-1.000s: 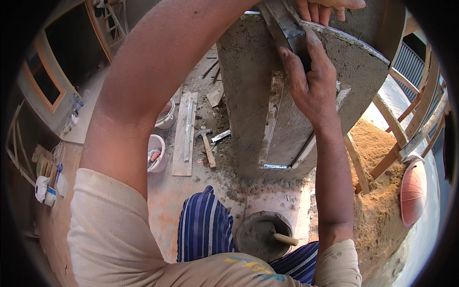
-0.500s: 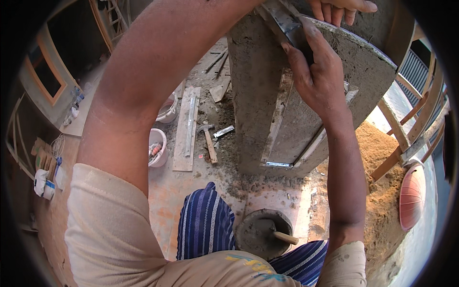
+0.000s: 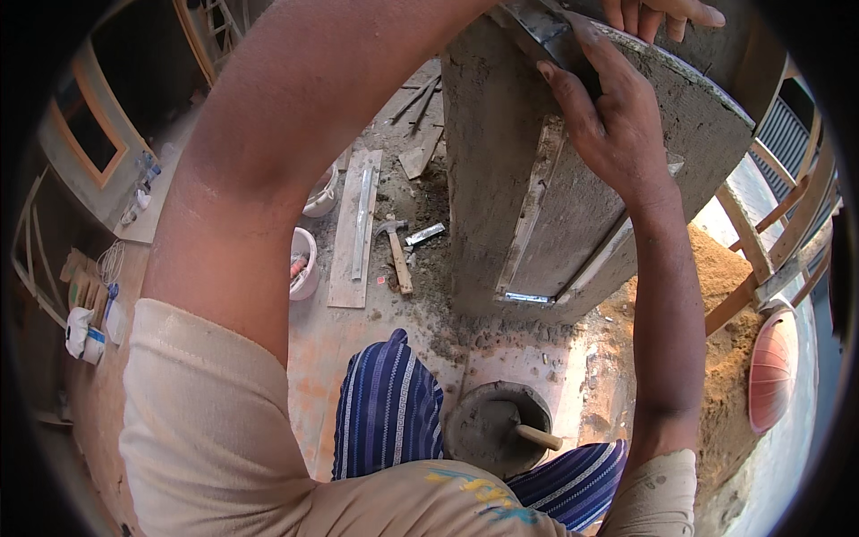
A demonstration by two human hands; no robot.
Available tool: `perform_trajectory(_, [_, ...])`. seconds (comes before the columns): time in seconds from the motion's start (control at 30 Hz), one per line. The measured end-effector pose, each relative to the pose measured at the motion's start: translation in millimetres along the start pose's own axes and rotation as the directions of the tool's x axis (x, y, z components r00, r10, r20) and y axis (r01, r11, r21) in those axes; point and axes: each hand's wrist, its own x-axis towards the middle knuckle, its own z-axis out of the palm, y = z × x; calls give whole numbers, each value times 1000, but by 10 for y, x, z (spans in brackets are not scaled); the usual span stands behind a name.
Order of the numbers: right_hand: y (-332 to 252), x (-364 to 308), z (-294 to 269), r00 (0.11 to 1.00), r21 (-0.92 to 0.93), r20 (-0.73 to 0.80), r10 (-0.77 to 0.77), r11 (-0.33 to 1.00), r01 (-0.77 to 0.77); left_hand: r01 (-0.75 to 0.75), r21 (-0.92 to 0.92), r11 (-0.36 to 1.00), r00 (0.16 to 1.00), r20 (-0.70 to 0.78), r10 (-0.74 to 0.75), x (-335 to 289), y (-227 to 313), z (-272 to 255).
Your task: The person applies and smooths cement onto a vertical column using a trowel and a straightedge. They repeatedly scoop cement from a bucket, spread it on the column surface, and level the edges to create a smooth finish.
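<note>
My right hand point(image 3: 617, 125) grips a dark, mortar-smeared metal bar point(image 3: 548, 34) against the upper part of a grey plastered pillar or short wall point(image 3: 492, 170). The bar's upper end leaves the frame. My left arm point(image 3: 313, 107) reaches up across the top, and its middle is out of view. The stretched fingers of my left hand point(image 3: 664, 16) show over the pillar's pale top edge, apart from the bar as far as I can see. A framed recessed panel point(image 3: 573, 224) sits in the pillar's face below my right hand.
A bucket of wet mortar point(image 3: 479, 430) with a wooden-handled trowel point(image 3: 539, 437) stands between my knees. A hammer point(image 3: 396, 255), a plank point(image 3: 349, 268) and a pink bucket point(image 3: 305, 268) are left of the pillar. Sand point(image 3: 716, 277), timber pieces point(image 3: 747, 224) and a red basin point(image 3: 771, 371) lie right.
The view has shifted slightly, so the pillar and floor things sit a little further right and up. Both hands keep nearly the same place on the pillar; the right still holds the bar.
</note>
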Motion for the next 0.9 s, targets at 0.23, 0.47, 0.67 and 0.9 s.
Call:
perform_trajectory(0.23, [-110,-219,114,934,-152,321,-156,965,213,178,-76,981,984,-11,-179,212,123,28])
perform_trajectory(0.47, [-63,-362,-156,826,-209,545,-143,931,299,-134,-44,990,990,30,135,124,-143,50])
perform_trajectory(0.67, [-417,-978,-180,985,137,16,170,976,-171,-30,50,998,999,-33,31,-68,-9,0])
perform_trajectory(0.9, [-1285,-1262,1257,780,681,-22,625,581,-447,-43,-119,992,998,-49,37,197,-98,48])
